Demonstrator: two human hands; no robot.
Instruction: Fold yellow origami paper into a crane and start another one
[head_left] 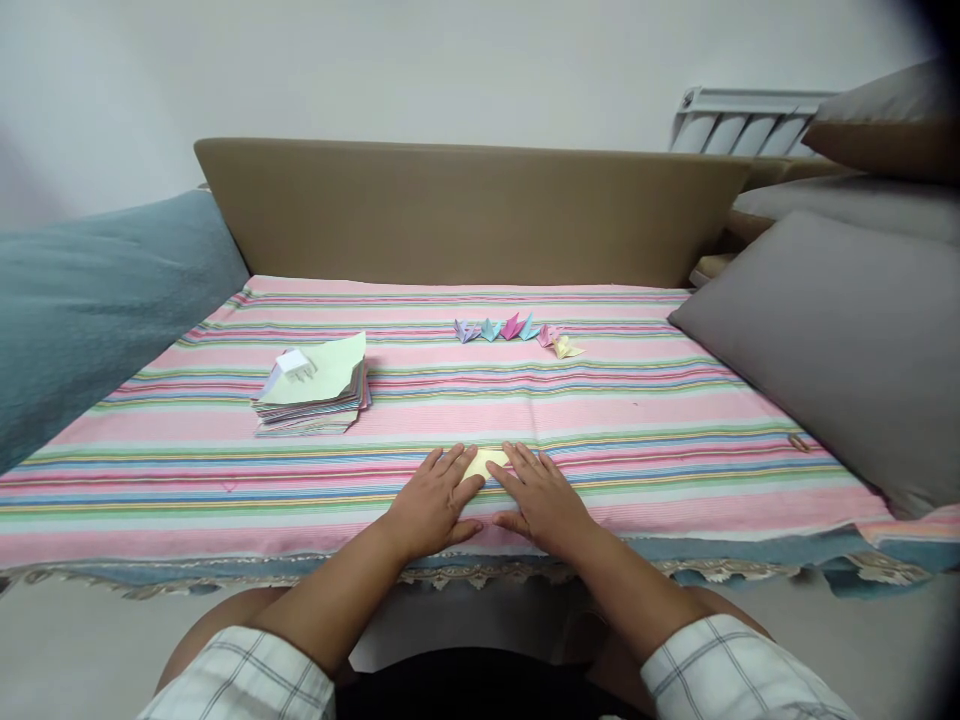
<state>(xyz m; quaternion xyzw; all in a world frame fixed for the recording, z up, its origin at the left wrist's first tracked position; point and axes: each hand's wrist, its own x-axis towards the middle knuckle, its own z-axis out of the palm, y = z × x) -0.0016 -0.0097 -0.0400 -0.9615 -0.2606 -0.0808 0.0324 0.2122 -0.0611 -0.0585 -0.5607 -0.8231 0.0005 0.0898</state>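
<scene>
A small piece of pale yellow paper (487, 463) lies on the striped cloth near its front edge, partly covered by my fingers. My left hand (441, 500) rests flat over its left side with the fingers stretched out. From the other side, my right hand (541, 502) lies flat over its right part, fingers spread. Both thumbs point inward, toward each other. How the paper is folded under my fingers cannot be made out.
Several folded paper cranes (512, 327) stand in a row farther back. At the left sits a stack of coloured paper (322, 385) with a small white block (295, 362) on top. Grey cushions (810, 340) border the right side; a blue-green cushion (112, 290) borders the left.
</scene>
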